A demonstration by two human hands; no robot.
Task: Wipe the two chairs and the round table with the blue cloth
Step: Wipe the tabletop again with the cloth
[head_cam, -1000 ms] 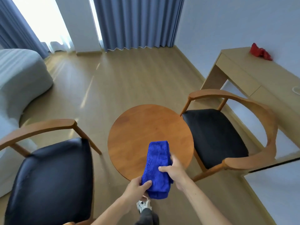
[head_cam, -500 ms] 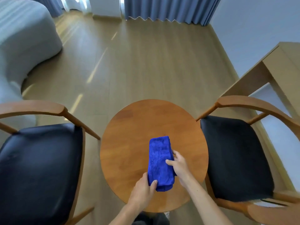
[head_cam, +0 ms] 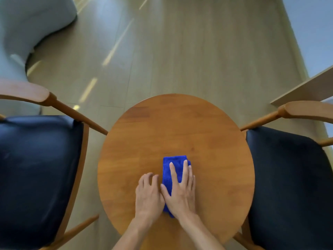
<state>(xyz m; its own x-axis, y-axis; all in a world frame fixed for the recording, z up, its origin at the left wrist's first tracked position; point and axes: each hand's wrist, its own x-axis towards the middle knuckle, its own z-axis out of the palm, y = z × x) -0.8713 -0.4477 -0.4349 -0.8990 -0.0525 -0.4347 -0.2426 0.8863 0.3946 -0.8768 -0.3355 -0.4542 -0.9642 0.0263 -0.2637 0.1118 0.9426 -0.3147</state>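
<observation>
The folded blue cloth (head_cam: 171,166) lies flat on the round wooden table (head_cam: 171,127), near its middle and toward me. My right hand (head_cam: 181,192) presses down on the cloth with straight, spread fingers and covers most of it. My left hand (head_cam: 148,194) rests on the table just left of the cloth with fingers loosely bent, holding nothing. A wooden chair with a black seat (head_cam: 36,168) stands left of the table. A second such chair (head_cam: 292,186) stands on the right.
A grey bed (head_cam: 30,20) fills the far left corner. The edge of a light wooden desk (head_cam: 306,87) shows at the far right behind the right chair. Wooden floor (head_cam: 180,51) stretches beyond the table.
The cloth went from held above the table's near edge to lying flat on the top. My right hand now presses it flat, my left hand has let go. The view tilted down.
</observation>
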